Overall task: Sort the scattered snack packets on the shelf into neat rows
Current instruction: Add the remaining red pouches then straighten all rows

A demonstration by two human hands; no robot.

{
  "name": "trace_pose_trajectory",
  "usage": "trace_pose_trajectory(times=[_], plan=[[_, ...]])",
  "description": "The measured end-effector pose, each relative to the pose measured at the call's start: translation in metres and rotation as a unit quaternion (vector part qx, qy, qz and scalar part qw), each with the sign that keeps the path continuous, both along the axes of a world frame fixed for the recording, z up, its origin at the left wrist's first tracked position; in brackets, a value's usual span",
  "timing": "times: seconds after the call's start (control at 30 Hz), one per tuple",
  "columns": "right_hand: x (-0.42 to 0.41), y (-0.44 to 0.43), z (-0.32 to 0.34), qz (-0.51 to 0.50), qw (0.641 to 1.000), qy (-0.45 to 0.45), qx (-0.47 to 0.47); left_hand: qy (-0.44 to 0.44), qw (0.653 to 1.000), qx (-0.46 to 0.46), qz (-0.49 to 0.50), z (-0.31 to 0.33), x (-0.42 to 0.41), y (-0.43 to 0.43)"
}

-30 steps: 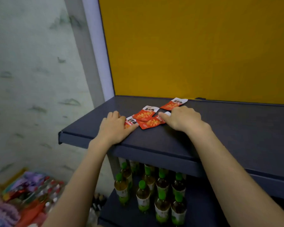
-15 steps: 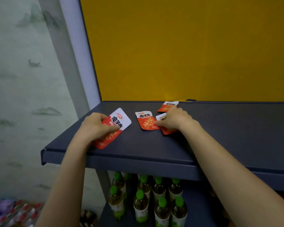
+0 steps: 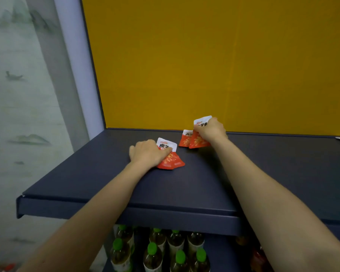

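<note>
Both hands have moved deeper onto the shelf (image 3: 98, 179) since half a second ago, each on a red-and-white packet.

Left hand (image 3: 149, 154) curls its fingers over the left packet (image 3: 170, 160), which lies flat mid-shelf with its white end toward the back (its red end looks doubled; whether that is a second packet, I cannot tell). Bottles (image 3: 152, 254) with green caps stand on the level below. Further right, a third packet (image 3: 185, 138) lies near the yellow back panel (image 3: 204, 65), its right edge behind the right packet (image 3: 197, 142). Right hand (image 3: 211, 130) grips that one by its white top, tilted up, red end touching the shelf.
</note>
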State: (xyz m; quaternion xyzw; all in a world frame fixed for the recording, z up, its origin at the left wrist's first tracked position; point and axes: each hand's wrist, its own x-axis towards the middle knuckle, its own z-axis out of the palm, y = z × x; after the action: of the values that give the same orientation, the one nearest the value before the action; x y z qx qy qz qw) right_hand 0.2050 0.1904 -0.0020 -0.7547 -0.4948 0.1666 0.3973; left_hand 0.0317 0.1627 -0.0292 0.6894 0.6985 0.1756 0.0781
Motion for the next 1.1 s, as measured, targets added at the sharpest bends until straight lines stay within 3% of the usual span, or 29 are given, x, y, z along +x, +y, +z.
trace_pose_trajectory(times=[0.13, 0.27, 0.33, 0.47, 0.73, 0.83, 0.97, 1.1], plan=[[-0.014, 0.017, -0.016, 0.005, 0.998, -0.055, -0.026, 0.011, 0.999, 0.036, 0.034, -0.005, -0.003, 0.0], [-0.019, 0.024, -0.03, 0.005, 0.988, -0.134, -0.07, -0.077, 0.997, 0.01, 0.0, 0.001, -0.001, 0.002], [-0.019, 0.025, -0.029, 0.014, 0.99, -0.128, -0.061, -0.142, 0.99, -0.012, -0.017, 0.003, 0.0, 0.001], [-0.021, 0.026, -0.027, 0.076, 0.993, -0.069, -0.055, -0.267, 0.962, -0.054, -0.035, 0.004, -0.003, 0.0], [0.008, 0.003, -0.013, 0.151, 0.976, -0.151, -0.026, -0.414, 0.899, -0.069, -0.128, 0.01, 0.006, -0.012], [0.037, -0.016, -0.007, 0.136, 0.974, -0.18, -0.017, -0.465, 0.86, -0.127, -0.17, 0.018, 0.023, -0.021], [0.107, -0.042, 0.004, 0.082, 0.988, -0.133, 0.0, -0.509, 0.828, -0.13, -0.196, 0.033, 0.073, -0.024], [0.194, -0.08, 0.01, 0.065, 0.996, 0.043, 0.035, -0.543, 0.798, -0.143, -0.218, 0.04, 0.141, -0.031]])
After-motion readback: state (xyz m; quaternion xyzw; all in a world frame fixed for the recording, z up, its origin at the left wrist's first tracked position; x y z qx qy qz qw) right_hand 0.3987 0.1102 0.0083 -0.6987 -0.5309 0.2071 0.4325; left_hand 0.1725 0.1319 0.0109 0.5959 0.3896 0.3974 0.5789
